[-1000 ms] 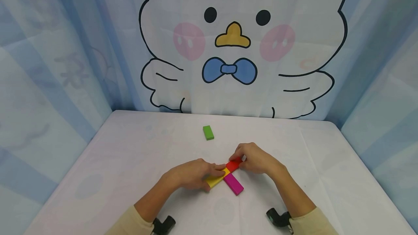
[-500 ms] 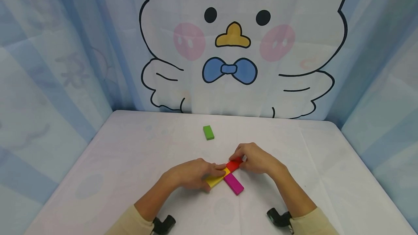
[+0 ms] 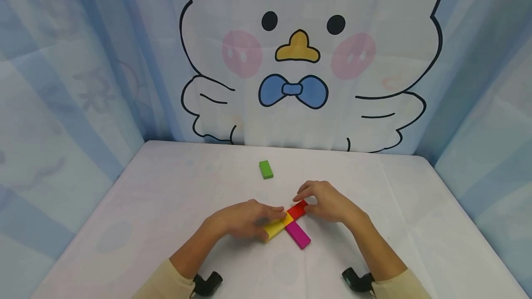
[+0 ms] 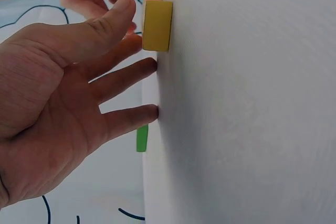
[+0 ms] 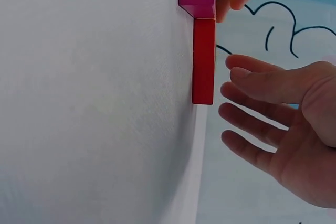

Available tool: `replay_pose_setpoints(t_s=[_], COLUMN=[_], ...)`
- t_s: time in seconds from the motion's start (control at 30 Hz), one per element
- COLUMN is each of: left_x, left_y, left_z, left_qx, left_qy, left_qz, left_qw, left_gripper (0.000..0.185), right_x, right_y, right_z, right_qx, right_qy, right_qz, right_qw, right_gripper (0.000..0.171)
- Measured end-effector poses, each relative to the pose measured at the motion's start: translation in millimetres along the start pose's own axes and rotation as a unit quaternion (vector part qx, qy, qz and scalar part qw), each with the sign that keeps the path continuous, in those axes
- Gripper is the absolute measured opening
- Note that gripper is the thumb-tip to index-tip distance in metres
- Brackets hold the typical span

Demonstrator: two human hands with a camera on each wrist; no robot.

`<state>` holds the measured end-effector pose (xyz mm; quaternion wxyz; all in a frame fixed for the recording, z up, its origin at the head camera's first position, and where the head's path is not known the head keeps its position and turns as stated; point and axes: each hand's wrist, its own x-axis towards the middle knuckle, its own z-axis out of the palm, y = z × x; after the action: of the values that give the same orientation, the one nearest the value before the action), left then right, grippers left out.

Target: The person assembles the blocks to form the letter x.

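My left hand (image 3: 247, 219) spreads loosely, thumb just off the yellow block (image 3: 274, 230), finger contact unclear. My right hand (image 3: 326, 201), fingers parted, grips nothing beside the red block (image 3: 297, 209). Red abuts yellow, magenta block (image 3: 298, 235) by their joint, on the table (image 3: 187, 183).

Block (image 3: 266, 170) behind blocks (image 3: 288, 219) (on table (image 3: 199, 174))
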<state>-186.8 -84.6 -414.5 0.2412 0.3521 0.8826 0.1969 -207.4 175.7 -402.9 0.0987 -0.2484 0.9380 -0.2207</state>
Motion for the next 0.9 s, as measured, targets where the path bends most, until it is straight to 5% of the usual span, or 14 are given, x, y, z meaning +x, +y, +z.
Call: replay_pose_setpoints(t_s=[0.9], left_x=[-5.0], left_y=[-8.3], left_z=[-7.9], left_qx=[-0.013], left_qy=[0.030], left_qz=[-0.009], left_qw=[0.9994], left_gripper=[0.052], right_x=[-27], right_y=[-11], right_z=[6], right_qx=[0.047], right_qy=[-0.037], right_qz=[-0.056], right_qw=[0.997], right_gripper=[0.035])
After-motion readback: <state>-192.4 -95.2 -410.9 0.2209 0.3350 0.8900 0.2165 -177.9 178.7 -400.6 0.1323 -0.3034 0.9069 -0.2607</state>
